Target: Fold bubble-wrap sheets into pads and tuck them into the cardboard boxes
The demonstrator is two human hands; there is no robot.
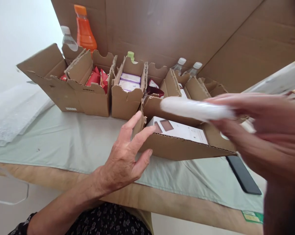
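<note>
My right hand [265, 130] pinches a long white object [196, 107], blurred by motion; its kind is unclear. It hangs above a low open cardboard box [177, 148] near the front of the table. Inside that box lies a white printed carton [177, 130] with brown squares on its face. My left hand [128, 147] is open, fingers spread, by the box's left end. Its index and middle fingertips overlap the cardboard edge in view; whether they touch it I cannot tell.
Behind stand several cardboard boxes [86, 104] holding red packets [93, 76] and white-purple packs [130, 82]. An orange bottle [85, 32] and clear bottles rise behind them. A black phone [244, 176] lies right, bubble wrap [12, 111] left, on a pale green cloth [76, 140].
</note>
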